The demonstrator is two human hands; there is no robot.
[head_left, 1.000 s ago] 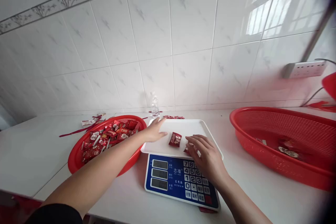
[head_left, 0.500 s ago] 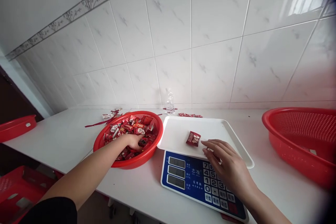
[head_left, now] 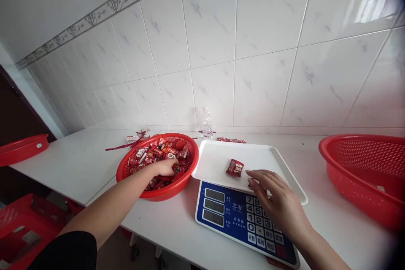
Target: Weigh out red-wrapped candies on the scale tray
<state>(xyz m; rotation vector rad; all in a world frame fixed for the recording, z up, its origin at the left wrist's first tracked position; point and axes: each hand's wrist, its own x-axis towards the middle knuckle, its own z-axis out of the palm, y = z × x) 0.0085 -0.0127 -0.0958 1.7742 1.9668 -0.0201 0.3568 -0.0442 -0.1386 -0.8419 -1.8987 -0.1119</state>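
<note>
My left hand (head_left: pixel 167 167) is inside the red basket (head_left: pixel 158 196) of small red wrapped packets (head_left: pixel 155 152); its fingertips are among the packets, and what they grip cannot be made out. Over the front right part of the white tray (head_left: pixel 215 156), my right hand (head_left: pixel 274 192) curves its fingers around something red, mostly hidden beneath them. One red packet (head_left: pixel 235 168) lies on the tray just left of those fingertips. The tray rests on a scale with a blue keypad panel (head_left: pixel 234 211).
A clear bottle (head_left: pixel 207 124) stands by the wall. Red strips and wrappers (head_left: pixel 230 140) lie behind the tray. Another red basket (head_left: pixel 354 168) is at the right, a further one (head_left: pixel 25 149) at the far left. A red stool (head_left: pixel 28 228) stands below left.
My left hand has shifted slightly within the basket, its fingers now deeper among the packets. The whole view has moved a little; my right hand stays over the tray.
</note>
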